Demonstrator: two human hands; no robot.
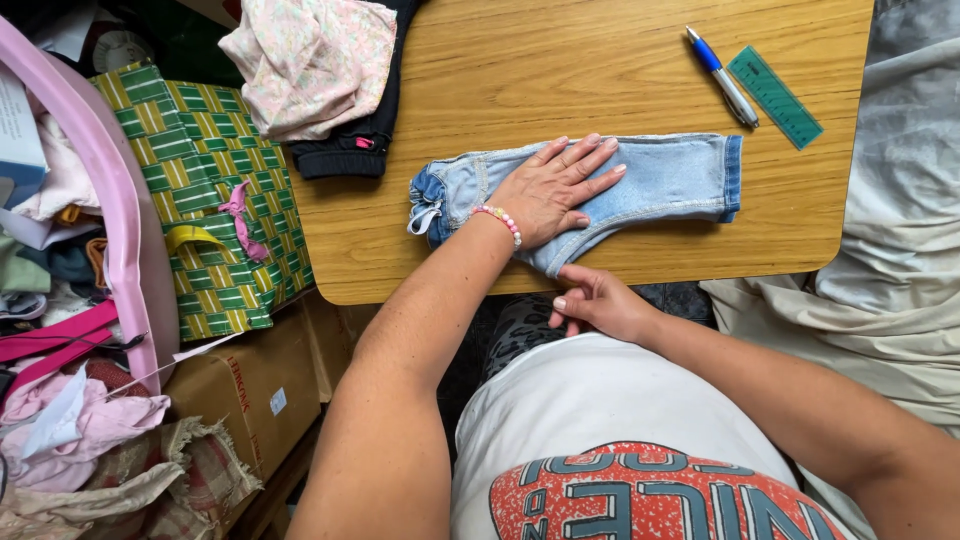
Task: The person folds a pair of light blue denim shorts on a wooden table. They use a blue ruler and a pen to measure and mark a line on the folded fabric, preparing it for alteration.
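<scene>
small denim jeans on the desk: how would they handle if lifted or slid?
The jeans are probably floppy: they lie folded flat under the left hand. Likely light, being small. They'd probably slide easily on the smooth wooden desk, bunching if pushed from one end.

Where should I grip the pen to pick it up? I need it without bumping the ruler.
Pinch the pen at its silver middle barrel, coming from its left side: it lies flat and slanted on the table, with the green ruler close along its right.

Wooden table (pixel 520 70): jeans (pixel 670 175), clothes (pixel 315 60), pen (pixel 722 76), ruler (pixel 775 96)
</scene>
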